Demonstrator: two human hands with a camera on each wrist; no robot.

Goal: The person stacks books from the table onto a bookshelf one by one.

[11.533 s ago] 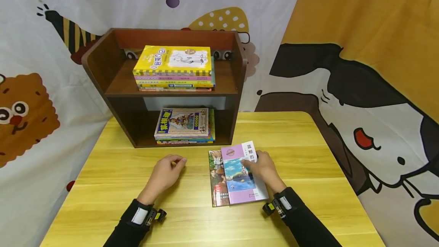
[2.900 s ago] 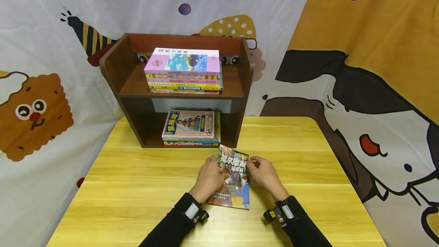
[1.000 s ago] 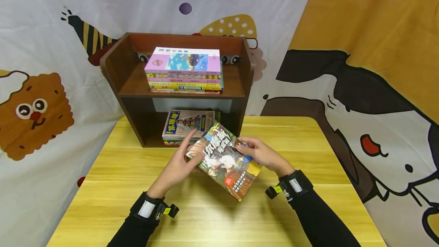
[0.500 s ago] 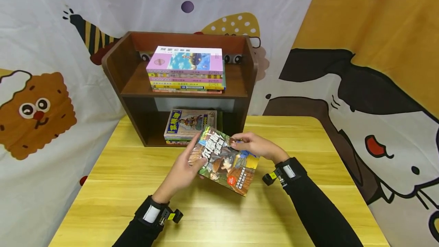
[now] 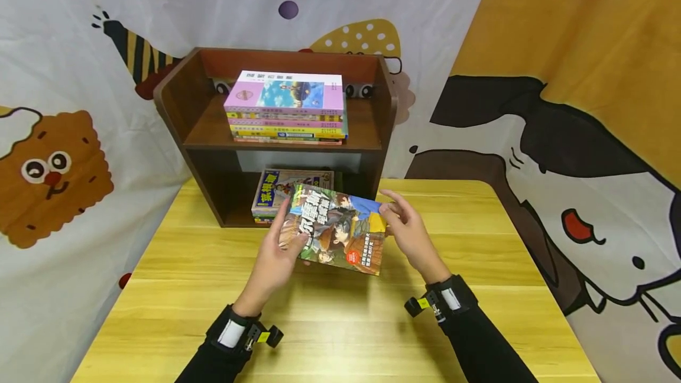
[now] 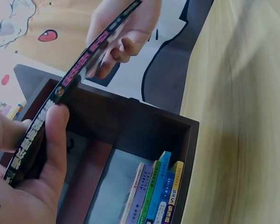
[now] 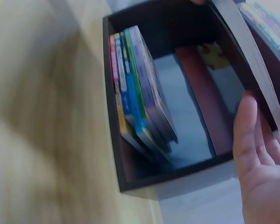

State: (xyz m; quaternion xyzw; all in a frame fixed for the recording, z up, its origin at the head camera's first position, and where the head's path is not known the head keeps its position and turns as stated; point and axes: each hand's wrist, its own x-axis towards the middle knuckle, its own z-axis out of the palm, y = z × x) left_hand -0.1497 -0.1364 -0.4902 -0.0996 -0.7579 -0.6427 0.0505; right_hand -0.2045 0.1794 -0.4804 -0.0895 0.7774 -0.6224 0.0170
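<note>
Both hands hold a thin paperback book (image 5: 337, 226) with a cartoon cover above the table, in front of the bookcase. The left hand (image 5: 273, 259) grips its left end, thumb on the cover; in the left wrist view the book's dark spine (image 6: 72, 77) runs between thumb and fingers. At the right end the right hand (image 5: 412, 238) pinches the book, and the right wrist view shows the pale page edges (image 7: 254, 58) between its digits. A pink-and-white book (image 5: 284, 92) tops the stack on the upper shelf.
The brown two-tier bookcase (image 5: 282, 148) stands at the table's back left. More books (image 5: 269, 194) lie stacked on its lower shelf, partly hidden by the held book. Wooden table (image 5: 479, 241) extends to the right, with a printed cloth (image 5: 223, 5) behind.
The pink-and-white book went from the table to the upper stack. The cartoon-cover book was lifted off the table, then turned so that it lies more sideways; the right hand shifted to its right end.
</note>
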